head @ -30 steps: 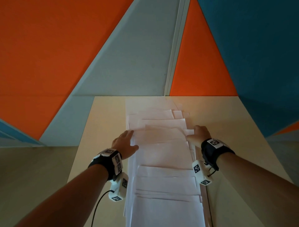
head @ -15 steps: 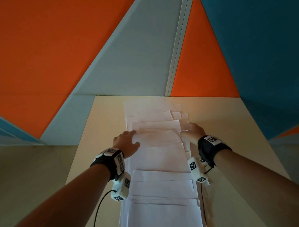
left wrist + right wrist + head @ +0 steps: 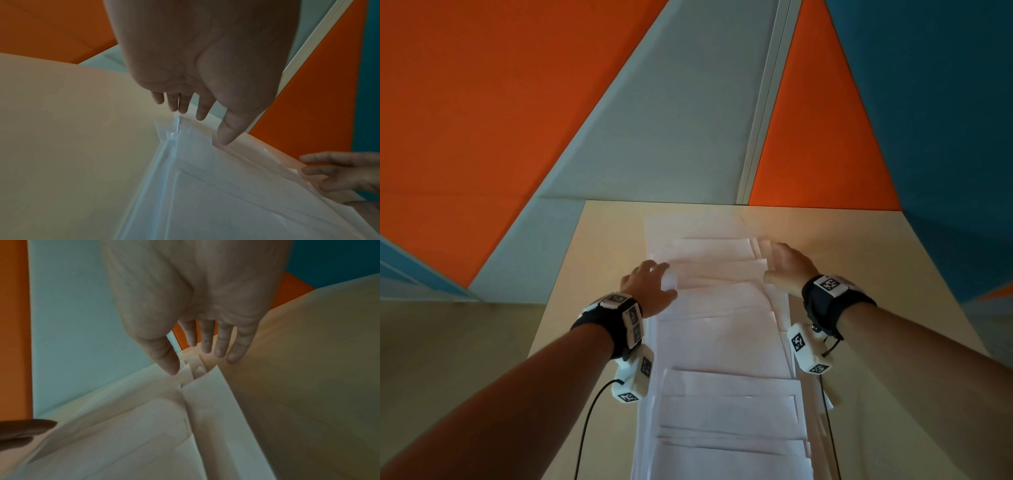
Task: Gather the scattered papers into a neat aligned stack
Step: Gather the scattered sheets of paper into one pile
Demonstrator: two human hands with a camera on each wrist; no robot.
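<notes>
Several white papers (image 3: 722,342) lie overlapped in a long row down the middle of the light wooden table (image 3: 599,246), from its far edge toward me. My left hand (image 3: 650,284) sits at the left edge of the papers (image 3: 226,186), fingers (image 3: 183,104) straight, thumb tip touching a sheet. My right hand (image 3: 786,265) stands at the right edge, a little farther up, fingers (image 3: 222,344) straight and spread, thumb against the raised paper edges (image 3: 207,394). Neither hand grips anything.
The table's far edge meets a wall of orange (image 3: 482,120), grey (image 3: 671,120) and blue (image 3: 928,102) panels. Bare tabletop lies on both sides of the paper row. A black cable (image 3: 589,421) hangs from the left wrist camera.
Both hands have slid farther up the paper row, the right one more. The far sheets have been pushed inward and lie narrower than before.
</notes>
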